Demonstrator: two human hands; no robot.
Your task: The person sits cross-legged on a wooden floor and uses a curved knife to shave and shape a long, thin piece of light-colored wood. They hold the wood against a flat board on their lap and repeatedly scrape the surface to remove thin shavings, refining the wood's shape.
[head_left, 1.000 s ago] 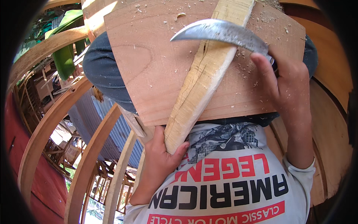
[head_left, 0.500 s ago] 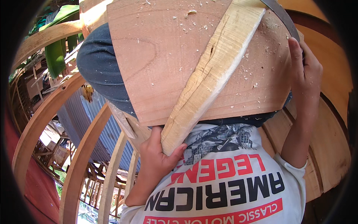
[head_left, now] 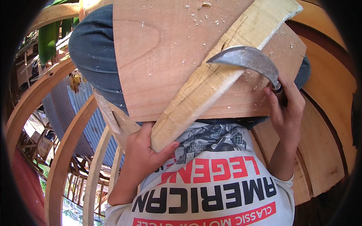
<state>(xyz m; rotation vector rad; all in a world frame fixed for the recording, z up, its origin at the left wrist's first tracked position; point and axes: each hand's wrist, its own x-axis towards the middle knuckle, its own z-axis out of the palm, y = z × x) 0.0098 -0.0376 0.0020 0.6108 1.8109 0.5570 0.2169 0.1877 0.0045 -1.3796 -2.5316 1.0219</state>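
Hewing, partway: my left hand (head_left: pixel 141 156) grips the pale wood billet (head_left: pixel 218 71) lying diagonally on the board (head_left: pixel 158 56); right fingers (head_left: pixel 277 109) closed on the curved knife (head_left: pixel 245 58), blade on wood; chips scattered, rough faces remain.

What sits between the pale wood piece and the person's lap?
Head view: a flat reddish-brown board lies on the lap, under the pale wood piece, littered with small chips.

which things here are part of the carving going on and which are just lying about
In use: pale wood strip, held at its near end by the left hand; curved blade, held by the right hand; flat board underneath.

Lying about: curved wooden ribs; corrugated metal sheet; green leaves.
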